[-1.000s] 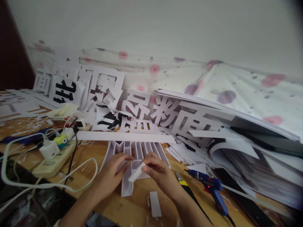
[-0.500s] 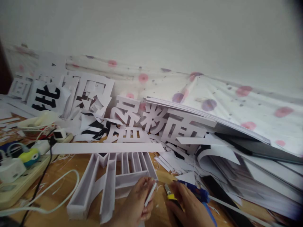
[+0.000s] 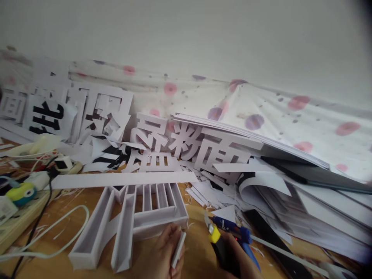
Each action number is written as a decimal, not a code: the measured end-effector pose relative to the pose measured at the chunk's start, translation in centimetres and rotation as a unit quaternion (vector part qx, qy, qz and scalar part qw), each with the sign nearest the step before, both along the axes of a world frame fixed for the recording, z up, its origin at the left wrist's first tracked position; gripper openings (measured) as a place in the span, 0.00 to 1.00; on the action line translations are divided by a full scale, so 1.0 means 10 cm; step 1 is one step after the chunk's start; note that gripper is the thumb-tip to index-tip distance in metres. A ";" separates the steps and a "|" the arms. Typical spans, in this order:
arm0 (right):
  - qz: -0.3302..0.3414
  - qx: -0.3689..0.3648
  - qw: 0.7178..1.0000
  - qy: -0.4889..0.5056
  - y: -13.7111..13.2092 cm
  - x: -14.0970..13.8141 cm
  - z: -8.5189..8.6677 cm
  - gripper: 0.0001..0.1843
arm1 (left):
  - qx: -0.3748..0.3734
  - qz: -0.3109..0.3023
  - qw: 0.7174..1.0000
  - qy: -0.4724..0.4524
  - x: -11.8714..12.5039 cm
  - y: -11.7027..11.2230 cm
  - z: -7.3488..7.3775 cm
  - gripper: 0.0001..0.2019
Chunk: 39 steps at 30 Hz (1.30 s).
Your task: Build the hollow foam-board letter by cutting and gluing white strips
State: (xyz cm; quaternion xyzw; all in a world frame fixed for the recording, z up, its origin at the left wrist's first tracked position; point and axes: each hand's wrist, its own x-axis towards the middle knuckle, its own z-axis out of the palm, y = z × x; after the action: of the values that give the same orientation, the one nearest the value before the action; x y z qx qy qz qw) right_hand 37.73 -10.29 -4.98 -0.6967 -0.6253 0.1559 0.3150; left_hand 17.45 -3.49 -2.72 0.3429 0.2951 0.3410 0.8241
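My left hand (image 3: 167, 254) is closed around a small white foam-board strip (image 3: 178, 250), which sticks up past the fingers. It is just in front of a hollow white character (image 3: 157, 220) built from upright foam-board walls. In my right hand (image 3: 240, 257) is a yellow and black utility knife (image 3: 215, 237), its blade bare and pointing up and away from me. Right beside the knife, a blue hot glue gun (image 3: 229, 224) lies on the table, its handle partly hidden by my right hand. A glue stick (image 3: 270, 244) protrudes from the back of the gun.
A long white strip (image 3: 124, 179) lies behind the hollow character. Cut-out characters (image 3: 183, 141) lean against the plastic-covered wall. To the left are a power strip (image 3: 21, 223) and loose cables (image 3: 84, 221). Stacked sheets (image 3: 328, 221) and a black bar (image 3: 270, 236) occupy the right.
My right hand has drawn back toward me, leaving the knife and the glue gun more exposed. My left hand still grips the strip. The view has shifted slightly.
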 end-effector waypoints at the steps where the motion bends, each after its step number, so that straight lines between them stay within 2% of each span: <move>1: -0.003 0.009 1.000 -0.012 0.00 -0.06 0.08 0.31 | -0.013 0.011 1.000 0.007 0.00 0.00 0.03 0.31; 3: 0.031 -0.007 0.998 -0.057 0.04 -0.21 0.25 0.28 | -0.020 0.033 0.999 0.017 0.00 -0.01 0.08 0.31; 5: 0.131 -0.059 0.985 -0.099 0.13 -0.39 0.42 0.19 | -0.015 0.055 0.998 0.026 -0.01 -0.03 0.10 0.31; 8: 0.174 -0.038 0.974 -0.138 0.26 -0.60 0.54 0.14 | -0.018 0.073 0.996 0.049 -0.01 -0.04 0.08 0.30; 10: 0.174 -0.028 0.971 -0.161 0.29 -0.65 0.51 0.14 | -0.033 0.090 0.994 0.060 0.00 -0.04 0.06 0.32; 14: 0.157 -0.016 0.968 -0.195 0.24 -0.61 0.30 0.12 | -0.049 0.117 0.990 0.062 0.03 -0.07 0.03 0.35; 19: 0.179 0.034 0.953 -0.241 0.19 -0.59 0.15 0.14 | 0.009 0.143 0.987 0.070 0.03 -0.12 0.00 0.27; 29: 0.122 0.026 0.961 -0.246 0.18 -0.62 0.22 0.11 | -0.064 0.144 0.984 0.080 0.04 -0.11 0.08 0.32; 39: 0.093 0.007 0.971 -0.222 0.19 -0.59 0.32 0.09 | -0.007 0.130 0.989 0.074 0.05 -0.10 0.03 0.29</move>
State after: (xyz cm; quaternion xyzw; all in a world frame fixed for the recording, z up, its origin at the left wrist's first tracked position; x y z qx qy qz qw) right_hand 31.78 -8.37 -1.74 -0.6504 -0.7429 0.0217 0.1570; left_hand 17.97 -4.50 -2.46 0.3198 0.3994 0.4167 0.7514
